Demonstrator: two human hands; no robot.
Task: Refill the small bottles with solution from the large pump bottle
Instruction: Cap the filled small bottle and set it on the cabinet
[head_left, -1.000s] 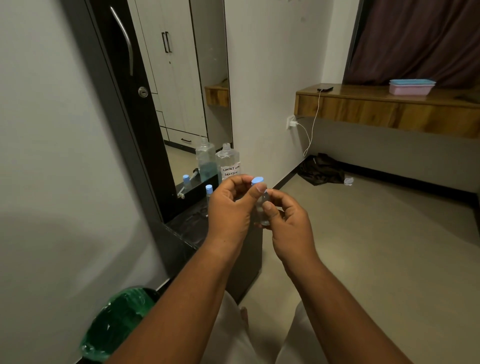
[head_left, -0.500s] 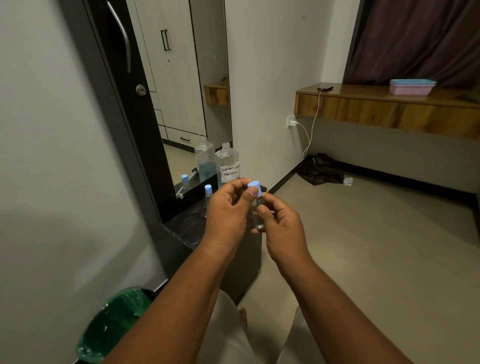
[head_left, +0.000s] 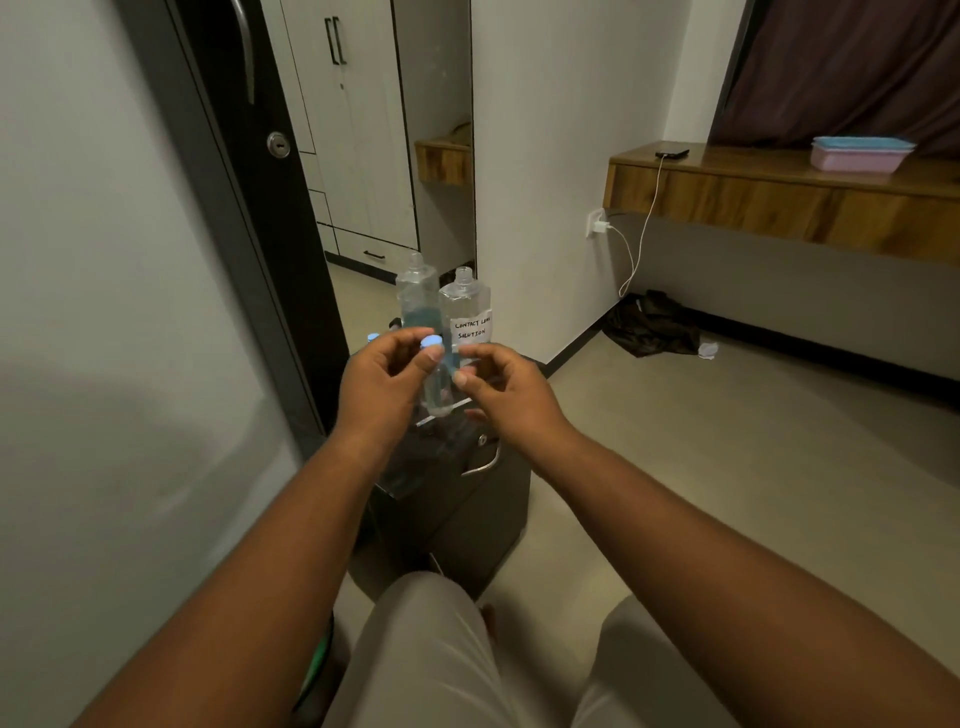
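My left hand (head_left: 382, 387) pinches the blue cap (head_left: 431, 343) of a small clear bottle (head_left: 437, 391) and holds it upright just over the dark cabinet top (head_left: 415, 475). To the bottle's right, my right hand (head_left: 506, 392) has its fingers apart, thumb and forefinger close to the bottle's side. Behind them stands the large clear bottle (head_left: 466, 306), labelled "contact lens solution", with a bare neck. Another small bottle's blue cap (head_left: 372, 338) peeks out behind my left hand.
A tall mirror (head_left: 363, 156) behind the cabinet reflects the large bottle. A green bin (head_left: 321, 660) sits at the lower left beside my knees. A wooden shelf (head_left: 753, 192) with a pink box, a charging cable and a dark cloth on the floor lie to the right.
My right hand has come off the small bottle's body and spread its fingers. My left hand keeps the cap, and the bottle now sits lower, near the cabinet top.
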